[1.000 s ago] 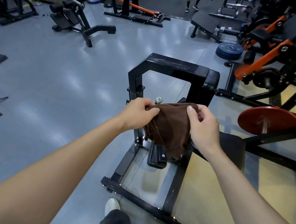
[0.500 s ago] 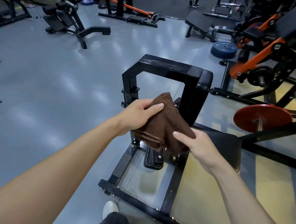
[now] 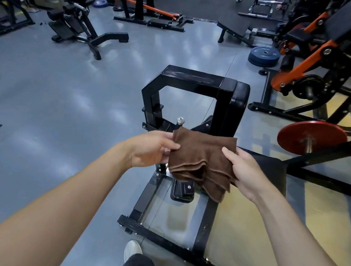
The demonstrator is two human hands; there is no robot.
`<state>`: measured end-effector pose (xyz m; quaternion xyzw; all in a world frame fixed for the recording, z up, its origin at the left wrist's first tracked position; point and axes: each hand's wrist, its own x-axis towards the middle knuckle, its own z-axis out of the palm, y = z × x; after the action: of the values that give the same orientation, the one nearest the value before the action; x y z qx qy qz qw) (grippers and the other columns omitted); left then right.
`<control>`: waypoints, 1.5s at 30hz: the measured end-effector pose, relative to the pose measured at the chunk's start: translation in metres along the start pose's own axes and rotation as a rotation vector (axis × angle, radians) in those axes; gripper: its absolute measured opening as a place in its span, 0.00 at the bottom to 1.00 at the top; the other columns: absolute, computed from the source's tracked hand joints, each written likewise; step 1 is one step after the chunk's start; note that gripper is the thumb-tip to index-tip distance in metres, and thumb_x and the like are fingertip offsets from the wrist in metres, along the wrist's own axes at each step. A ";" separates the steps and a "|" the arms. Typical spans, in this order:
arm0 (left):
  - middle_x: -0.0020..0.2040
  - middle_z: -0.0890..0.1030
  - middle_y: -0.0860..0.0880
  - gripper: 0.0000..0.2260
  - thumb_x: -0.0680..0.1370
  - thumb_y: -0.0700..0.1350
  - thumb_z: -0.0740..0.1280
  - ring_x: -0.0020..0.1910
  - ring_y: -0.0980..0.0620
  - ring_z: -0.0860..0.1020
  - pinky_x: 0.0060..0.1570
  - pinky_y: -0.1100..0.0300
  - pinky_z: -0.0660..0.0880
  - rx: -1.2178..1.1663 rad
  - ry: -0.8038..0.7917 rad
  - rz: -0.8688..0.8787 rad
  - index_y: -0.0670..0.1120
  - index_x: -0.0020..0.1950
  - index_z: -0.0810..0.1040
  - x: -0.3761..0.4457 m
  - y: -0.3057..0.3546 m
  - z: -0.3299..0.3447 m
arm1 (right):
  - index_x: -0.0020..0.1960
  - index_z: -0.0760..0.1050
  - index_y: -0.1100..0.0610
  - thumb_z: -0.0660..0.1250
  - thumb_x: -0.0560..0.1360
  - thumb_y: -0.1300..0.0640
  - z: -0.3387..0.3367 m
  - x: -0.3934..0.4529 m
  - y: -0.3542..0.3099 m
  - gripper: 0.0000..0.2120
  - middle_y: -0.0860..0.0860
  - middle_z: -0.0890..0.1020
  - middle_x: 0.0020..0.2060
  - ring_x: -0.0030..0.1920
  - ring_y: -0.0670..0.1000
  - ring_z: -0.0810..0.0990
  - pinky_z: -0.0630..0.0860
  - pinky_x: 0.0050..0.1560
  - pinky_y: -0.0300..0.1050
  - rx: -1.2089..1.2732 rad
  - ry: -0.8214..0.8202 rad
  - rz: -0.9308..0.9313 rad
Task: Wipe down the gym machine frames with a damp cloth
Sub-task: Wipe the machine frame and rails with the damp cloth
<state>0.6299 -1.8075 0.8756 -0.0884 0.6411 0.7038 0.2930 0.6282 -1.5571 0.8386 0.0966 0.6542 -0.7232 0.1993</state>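
While both hands, left hand point(image 3: 152, 150) and right hand point(image 3: 247, 175), pinch the folded brown cloth point(image 3: 202, 158) between them, it hangs above the black machine frame point(image 3: 195, 79); beyond sit a red weight plate point(image 3: 311, 137) and blue plates point(image 3: 264, 56).

Both arms reach forward from the bottom corners of the view, bare to the elbow, and come together near the middle. The left hand point(image 3: 152, 150) is turned with the palm toward the right, thumb on top, and it pinches the left edge of the brown cloth point(image 3: 202, 158). The right hand point(image 3: 245, 173) holds the right side of the cloth, thumb lying flat on top and the other fingers curled below it. The two hands are level, a little apart
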 end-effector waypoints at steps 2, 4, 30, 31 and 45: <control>0.55 0.84 0.45 0.14 0.84 0.33 0.60 0.50 0.51 0.83 0.59 0.53 0.80 0.126 -0.008 0.010 0.41 0.66 0.79 0.000 -0.002 -0.007 | 0.66 0.78 0.50 0.61 0.86 0.52 -0.001 0.003 -0.002 0.12 0.48 0.86 0.58 0.57 0.49 0.86 0.79 0.64 0.53 -0.029 0.003 -0.019; 0.55 0.84 0.45 0.13 0.84 0.33 0.62 0.51 0.49 0.83 0.59 0.53 0.81 0.242 0.004 0.061 0.41 0.65 0.80 -0.001 0.004 -0.010 | 0.66 0.76 0.46 0.61 0.86 0.52 -0.001 0.002 -0.009 0.11 0.46 0.86 0.59 0.59 0.50 0.85 0.78 0.66 0.58 0.013 -0.032 -0.042; 0.61 0.84 0.45 0.11 0.84 0.36 0.61 0.53 0.51 0.82 0.47 0.62 0.77 0.081 0.250 0.273 0.46 0.61 0.80 -0.037 0.063 -0.004 | 0.52 0.83 0.51 0.77 0.74 0.46 0.083 -0.007 -0.054 0.12 0.53 0.87 0.40 0.39 0.57 0.87 0.84 0.45 0.58 -0.418 -0.173 -0.361; 0.59 0.85 0.48 0.09 0.84 0.44 0.64 0.53 0.53 0.83 0.50 0.61 0.77 0.061 0.298 0.242 0.47 0.62 0.80 -0.036 0.061 -0.006 | 0.51 0.82 0.50 0.77 0.74 0.44 0.089 -0.005 -0.056 0.12 0.51 0.87 0.39 0.38 0.55 0.87 0.84 0.43 0.56 -0.419 -0.106 -0.374; 0.39 0.85 0.49 0.10 0.84 0.48 0.66 0.38 0.54 0.85 0.40 0.60 0.82 -0.158 0.269 0.176 0.42 0.56 0.80 0.000 0.057 -0.104 | 0.55 0.83 0.47 0.70 0.81 0.50 0.183 0.055 -0.071 0.05 0.47 0.88 0.45 0.43 0.48 0.87 0.85 0.44 0.44 -0.221 0.013 -0.281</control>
<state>0.5739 -1.9072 0.9070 -0.1482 0.6224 0.7568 0.1337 0.5718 -1.7420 0.9038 -0.0139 0.7380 -0.6670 0.1014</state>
